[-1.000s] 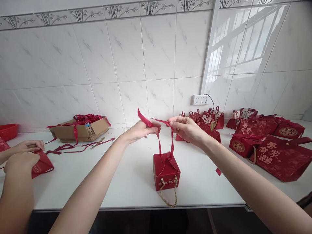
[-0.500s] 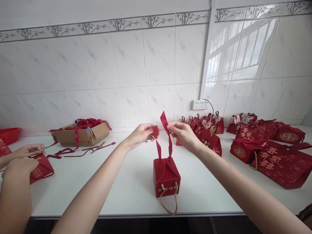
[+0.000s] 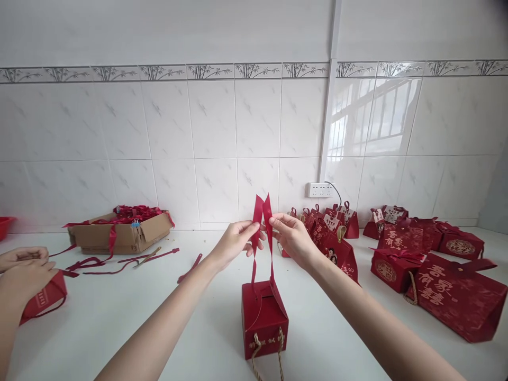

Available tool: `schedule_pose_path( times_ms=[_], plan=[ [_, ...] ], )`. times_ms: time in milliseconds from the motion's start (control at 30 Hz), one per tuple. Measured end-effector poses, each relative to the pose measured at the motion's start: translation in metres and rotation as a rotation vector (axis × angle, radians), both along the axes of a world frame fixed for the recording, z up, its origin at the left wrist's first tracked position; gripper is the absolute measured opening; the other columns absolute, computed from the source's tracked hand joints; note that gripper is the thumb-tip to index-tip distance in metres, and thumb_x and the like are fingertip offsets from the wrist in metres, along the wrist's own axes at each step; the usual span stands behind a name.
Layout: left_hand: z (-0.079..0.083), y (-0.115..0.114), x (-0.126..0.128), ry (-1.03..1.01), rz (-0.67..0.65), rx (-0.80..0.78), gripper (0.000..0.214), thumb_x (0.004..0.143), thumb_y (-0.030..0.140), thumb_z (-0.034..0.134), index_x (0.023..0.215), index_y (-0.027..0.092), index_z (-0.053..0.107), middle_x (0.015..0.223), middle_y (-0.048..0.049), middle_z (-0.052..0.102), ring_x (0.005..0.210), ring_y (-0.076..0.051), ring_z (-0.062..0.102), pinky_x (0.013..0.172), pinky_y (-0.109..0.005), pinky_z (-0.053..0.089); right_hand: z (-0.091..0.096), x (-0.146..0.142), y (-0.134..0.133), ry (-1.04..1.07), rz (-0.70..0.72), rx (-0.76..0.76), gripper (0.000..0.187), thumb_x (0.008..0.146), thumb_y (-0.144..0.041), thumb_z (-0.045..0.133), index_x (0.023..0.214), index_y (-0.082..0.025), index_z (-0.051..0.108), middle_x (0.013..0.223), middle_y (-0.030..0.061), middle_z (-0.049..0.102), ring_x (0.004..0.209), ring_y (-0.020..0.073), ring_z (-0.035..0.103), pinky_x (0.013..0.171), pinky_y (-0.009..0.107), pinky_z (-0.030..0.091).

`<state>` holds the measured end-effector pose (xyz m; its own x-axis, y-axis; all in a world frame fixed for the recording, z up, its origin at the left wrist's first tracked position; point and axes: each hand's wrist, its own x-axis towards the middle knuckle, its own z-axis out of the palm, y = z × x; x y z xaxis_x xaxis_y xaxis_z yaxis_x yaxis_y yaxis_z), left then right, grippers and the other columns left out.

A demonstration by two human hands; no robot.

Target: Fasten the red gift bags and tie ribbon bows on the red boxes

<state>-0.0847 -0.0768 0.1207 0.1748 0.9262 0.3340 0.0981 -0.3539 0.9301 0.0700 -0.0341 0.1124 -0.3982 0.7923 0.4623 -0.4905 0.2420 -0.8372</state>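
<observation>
A small red gift box (image 3: 265, 320) with gold lettering stands on the white table in front of me, its rope handle (image 3: 257, 357) hanging at the front. A red ribbon (image 3: 254, 270) comes up out of its top in two strands. My left hand (image 3: 240, 236) pinches the left strand near its end. The right strand is pinched in my right hand (image 3: 289, 230). Both ribbon ends point upward, side by side and close together, above the box. The box's top flaps are folded in, with a dark slot showing between them.
Several finished red gift boxes (image 3: 456, 296) stand at the right and back. On the left is a cardboard box (image 3: 107, 239) of red ribbons, with scissors (image 3: 147, 256) and loose ribbon nearby. Another person's hands (image 3: 27, 270) hold a red box (image 3: 46, 296) at far left.
My left hand has raised its ribbon end and brought it close to the right one. The view has tilted up, so the table sits lower. A ribbon piece now shows beside my left forearm.
</observation>
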Motion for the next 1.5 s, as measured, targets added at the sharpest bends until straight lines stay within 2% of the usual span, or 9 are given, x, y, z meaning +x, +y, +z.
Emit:
schedule_pose_path(
  times_ms=[200, 433, 600, 833, 967, 1033, 1167, 1300, 1500],
  plan=[
    [0.002, -0.003, 0.004, 0.133, 0.04, 0.059, 0.03, 0.083, 0.04, 0.052, 0.07, 0.015, 0.059, 0.071, -0.0043, 0.061, 0.053, -0.01, 0.053, 0.043, -0.022, 0.037, 0.001, -0.001, -0.002, -0.017, 0.034, 0.057, 0.022, 0.067, -0.037, 0.074, 0.073, -0.019, 0.063, 0.064, -0.0033, 0.06, 0.055, 0.0102, 0.054, 0.073, 0.035, 0.046],
    [0.003, -0.011, 0.007, 0.39, 0.089, 0.185, 0.025, 0.076, 0.04, 0.062, 0.071, 0.016, 0.057, 0.066, -0.0009, 0.06, 0.05, -0.009, 0.046, 0.048, -0.024, 0.034, 0.004, -0.003, -0.01, -0.225, -0.321, 0.201, 0.023, 0.064, -0.039, 0.074, 0.069, -0.018, 0.067, 0.069, 0.0014, 0.064, 0.063, 0.0132, 0.057, 0.061, 0.029, 0.046],
    [0.001, -0.009, 0.007, 0.395, 0.116, 0.155, 0.04, 0.083, 0.049, 0.05, 0.06, 0.016, 0.053, 0.053, -0.0013, 0.057, 0.042, -0.009, 0.045, 0.045, -0.025, 0.033, 0.007, 0.0, -0.01, -0.279, -0.321, 0.286, 0.021, 0.067, -0.038, 0.071, 0.069, -0.017, 0.067, 0.068, 0.0015, 0.064, 0.064, 0.0137, 0.058, 0.063, 0.03, 0.048],
    [-0.003, -0.006, 0.002, 0.107, 0.115, 0.047, 0.037, 0.086, 0.047, 0.048, 0.068, 0.015, 0.053, 0.06, -0.0041, 0.063, 0.039, -0.009, 0.05, 0.045, -0.025, 0.032, -0.004, 0.015, -0.023, -0.238, -0.542, 0.419, 0.049, 0.075, -0.033, 0.069, 0.12, -0.024, 0.05, 0.065, -0.0027, 0.058, 0.069, 0.0174, 0.06, 0.072, 0.036, 0.047],
    [-0.006, -0.004, -0.002, -0.026, 0.014, -0.061, 0.03, 0.084, 0.044, 0.052, 0.078, 0.015, 0.06, 0.065, -0.0028, 0.061, 0.049, -0.009, 0.052, 0.05, -0.024, 0.036, -0.025, 0.022, -0.034, -0.415, -0.523, 0.743, 0.014, 0.077, -0.035, 0.067, 0.088, -0.026, 0.063, 0.077, 0.0027, 0.065, 0.077, 0.02, 0.06, 0.077, 0.038, 0.043],
    [-0.007, -0.004, -0.005, -0.026, -0.05, -0.075, 0.031, 0.083, 0.043, 0.054, 0.073, 0.014, 0.061, 0.066, -0.0031, 0.06, 0.053, -0.01, 0.052, 0.054, -0.024, 0.038, -0.033, 0.024, -0.036, -0.513, -0.401, 0.877, 0.017, 0.081, -0.039, 0.062, 0.076, -0.023, 0.064, 0.08, 0.0046, 0.067, 0.078, 0.0205, 0.06, 0.079, 0.039, 0.041],
    [-0.006, -0.008, -0.009, 0.2, -0.057, 0.082, 0.033, 0.083, 0.041, 0.054, 0.065, 0.015, 0.063, 0.061, -0.0045, 0.059, 0.058, -0.013, 0.052, 0.06, -0.026, 0.042, -0.038, 0.025, -0.03, -0.541, -0.398, 0.703, 0.031, 0.087, -0.047, 0.048, 0.073, -0.021, 0.059, 0.077, 0.0057, 0.065, 0.076, 0.019, 0.059, 0.075, 0.036, 0.042],
    [-0.002, -0.016, -0.009, 0.465, 0.004, 0.216, 0.025, 0.083, 0.031, 0.054, 0.065, 0.018, 0.066, 0.063, -0.0042, 0.062, 0.062, -0.016, 0.056, 0.061, -0.026, 0.042, -0.035, 0.019, -0.018, -0.59, -0.271, 0.556, 0.038, 0.069, -0.042, 0.071, 0.097, -0.022, 0.055, 0.097, 0.0065, 0.064, 0.091, 0.0217, 0.06, 0.078, 0.034, 0.045],
    [-0.001, -0.018, -0.009, 0.743, 0.024, 0.499, 0.03, 0.08, 0.008, 0.042, 0.072, 0.021, 0.069, 0.073, -0.0022, 0.065, 0.069, -0.015, 0.058, 0.063, -0.025, 0.042, -0.026, 0.007, -0.022, -0.812, -0.241, 0.563, 0.018, 0.081, -0.02, 0.052, 0.099, -0.02, 0.056, 0.055, -0.0047, 0.059, 0.049, 0.012, 0.054, 0.056, 0.025, 0.039]
  ],
)
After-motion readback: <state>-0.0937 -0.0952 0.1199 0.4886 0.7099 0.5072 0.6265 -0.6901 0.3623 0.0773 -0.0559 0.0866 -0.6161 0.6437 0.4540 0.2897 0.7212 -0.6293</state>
